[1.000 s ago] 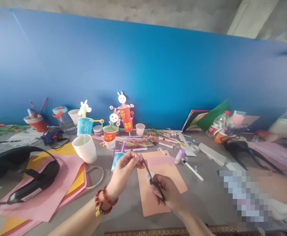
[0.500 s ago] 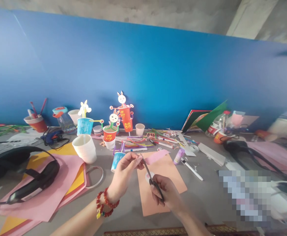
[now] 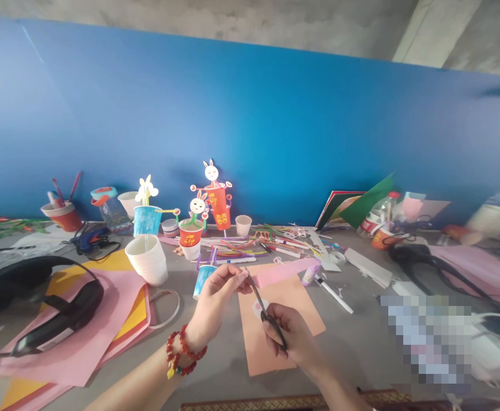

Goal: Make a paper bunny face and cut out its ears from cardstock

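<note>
Beside the left grip (image 3: 219,292), apparently pinching a pink strip (image 3: 285,272), the curled right grip (image 3: 289,328) is holding scissors (image 3: 257,294). A misaimed snip could be nicking the left grip.

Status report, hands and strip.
Right hand gripping black-handled metal scissors. Left hand pinching near their tips. Pink paper strip beside them, partly hiding purple glue stick.

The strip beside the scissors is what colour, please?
The strip is pink, best in the head view.

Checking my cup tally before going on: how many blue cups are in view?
2: one blue cup beyond the white cups, another blue cup beside the left hand. Others may be hidden.
</note>
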`<state>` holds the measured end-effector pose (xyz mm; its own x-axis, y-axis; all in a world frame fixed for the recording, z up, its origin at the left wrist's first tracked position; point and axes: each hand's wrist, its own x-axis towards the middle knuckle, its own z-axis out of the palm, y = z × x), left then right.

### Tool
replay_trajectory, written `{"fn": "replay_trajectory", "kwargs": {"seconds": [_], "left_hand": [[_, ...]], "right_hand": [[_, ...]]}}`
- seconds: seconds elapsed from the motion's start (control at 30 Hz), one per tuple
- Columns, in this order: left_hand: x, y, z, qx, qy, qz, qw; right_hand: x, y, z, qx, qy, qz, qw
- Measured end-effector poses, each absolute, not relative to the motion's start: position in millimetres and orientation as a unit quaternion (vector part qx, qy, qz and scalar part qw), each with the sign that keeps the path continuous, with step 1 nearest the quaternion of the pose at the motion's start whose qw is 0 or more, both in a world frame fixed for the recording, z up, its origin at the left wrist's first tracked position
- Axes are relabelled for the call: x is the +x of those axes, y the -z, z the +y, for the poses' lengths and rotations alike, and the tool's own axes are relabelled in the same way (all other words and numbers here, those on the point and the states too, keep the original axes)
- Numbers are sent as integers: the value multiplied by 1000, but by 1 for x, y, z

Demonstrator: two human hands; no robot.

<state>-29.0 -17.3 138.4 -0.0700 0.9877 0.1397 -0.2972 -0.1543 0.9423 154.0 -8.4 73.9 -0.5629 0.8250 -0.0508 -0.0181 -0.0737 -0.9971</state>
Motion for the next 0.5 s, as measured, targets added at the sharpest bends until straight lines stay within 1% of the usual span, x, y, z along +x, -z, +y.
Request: {"fn": "replay_trajectory", "kwargs": {"seconds": [0.5], "left_hand": [[-30,-145,-16,443,-621,377,525]], "right_hand": [[157,-69,-3,-341,-651,-600,318]]}}
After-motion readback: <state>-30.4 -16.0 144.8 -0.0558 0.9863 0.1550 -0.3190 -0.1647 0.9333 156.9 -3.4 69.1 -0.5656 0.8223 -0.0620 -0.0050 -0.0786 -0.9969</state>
